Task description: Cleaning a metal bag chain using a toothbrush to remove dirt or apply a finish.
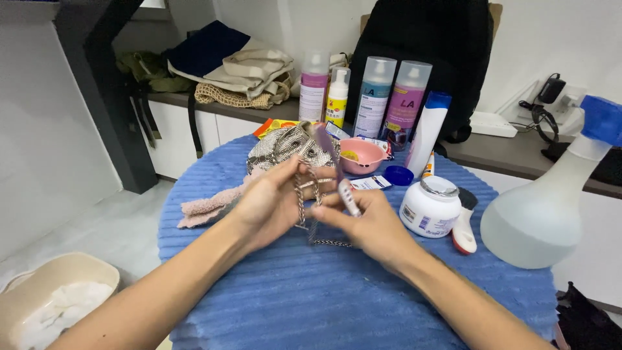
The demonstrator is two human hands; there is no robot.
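The left hand (269, 206) pinches the metal chain (303, 194) between thumb and fingers and holds it raised above the table (324, 298), so the links hang taut and accessible. The right hand (372, 223) has its grip closed around the handle of a purple toothbrush (337, 172), which stands nearly upright with the head end uppermost, beside the chain. Whether bristles and links touch cannot be told.

The chain runs back to a silver mesh bag (285, 148) lying on the blue ribbed cover just behind the hands; a loose run of chain rests on the cover beneath the right hand.

Supplies stand within reach at the far and right side:
- a pink bowl (363, 155) just behind the bag
- a white jar (429, 207) with a small brush (464, 223) beside it
- a translucent spray bottle (544, 207) at the right edge
- a row of spray cans (389, 97) at the back.

A pink cloth (207, 207) lies left of the hands – near, not touching.
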